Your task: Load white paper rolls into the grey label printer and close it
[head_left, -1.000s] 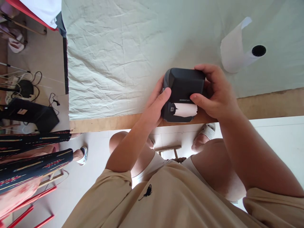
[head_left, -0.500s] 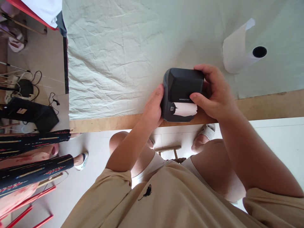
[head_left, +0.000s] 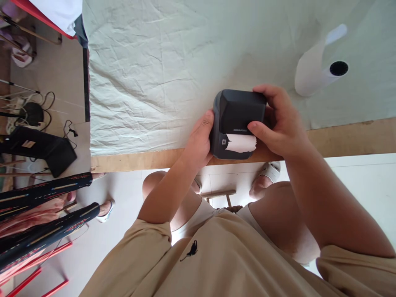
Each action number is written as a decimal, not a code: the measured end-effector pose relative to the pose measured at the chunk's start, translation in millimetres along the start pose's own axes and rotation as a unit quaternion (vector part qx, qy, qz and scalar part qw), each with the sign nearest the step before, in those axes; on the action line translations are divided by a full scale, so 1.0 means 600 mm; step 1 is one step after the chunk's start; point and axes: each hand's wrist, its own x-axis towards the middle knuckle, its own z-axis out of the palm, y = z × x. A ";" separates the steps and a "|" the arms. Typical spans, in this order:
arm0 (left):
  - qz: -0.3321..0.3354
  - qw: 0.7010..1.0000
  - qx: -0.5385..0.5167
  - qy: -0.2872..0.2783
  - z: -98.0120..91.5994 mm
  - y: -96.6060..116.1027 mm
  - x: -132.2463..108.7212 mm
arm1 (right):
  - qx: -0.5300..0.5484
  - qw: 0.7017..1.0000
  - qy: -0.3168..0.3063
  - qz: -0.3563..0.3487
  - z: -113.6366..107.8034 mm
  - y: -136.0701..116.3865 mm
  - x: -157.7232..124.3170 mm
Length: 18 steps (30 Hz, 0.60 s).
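Note:
A small dark grey label printer (head_left: 236,113) sits at the near edge of the table, with a strip of white paper (head_left: 243,142) sticking out of its front slot. My left hand (head_left: 199,142) grips its left side, fingers curled around the casing. My right hand (head_left: 280,121) wraps its right side, the thumb resting on the front just above the paper, the fingers over the top edge. A white paper roll (head_left: 312,70) with a black core lies on the cloth to the far right, its loose end curling up.
The table wears a wrinkled pale green cloth (head_left: 161,74) over a wooden edge (head_left: 133,161). On the left floor lie cables (head_left: 34,107), a black bag (head_left: 46,150) and another person's legs in patterned trousers (head_left: 43,206). My knees and sandals show below the table.
My left thumb came off the printer's front and my left hand settled flat against its side. The paper roll's loose end shifted a little. The person on the left moved their legs.

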 end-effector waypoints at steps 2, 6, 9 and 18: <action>0.007 1.000 0.000 -0.006 0.002 0.003 -0.003 | 0.008 1.000 -0.006 -0.002 -0.001 -0.001 0.000; 0.016 1.000 -0.006 -0.015 0.006 0.007 -0.007 | 0.017 0.999 -0.032 -0.030 -0.008 -0.002 0.003; 0.010 1.000 -0.007 -0.003 0.006 0.004 -0.004 | -0.045 0.997 -0.028 -0.049 -0.023 -0.010 0.009; 0.027 1.000 -0.005 0.011 0.007 -0.002 0.001 | -0.083 0.972 0.209 -0.068 -0.022 -0.085 0.040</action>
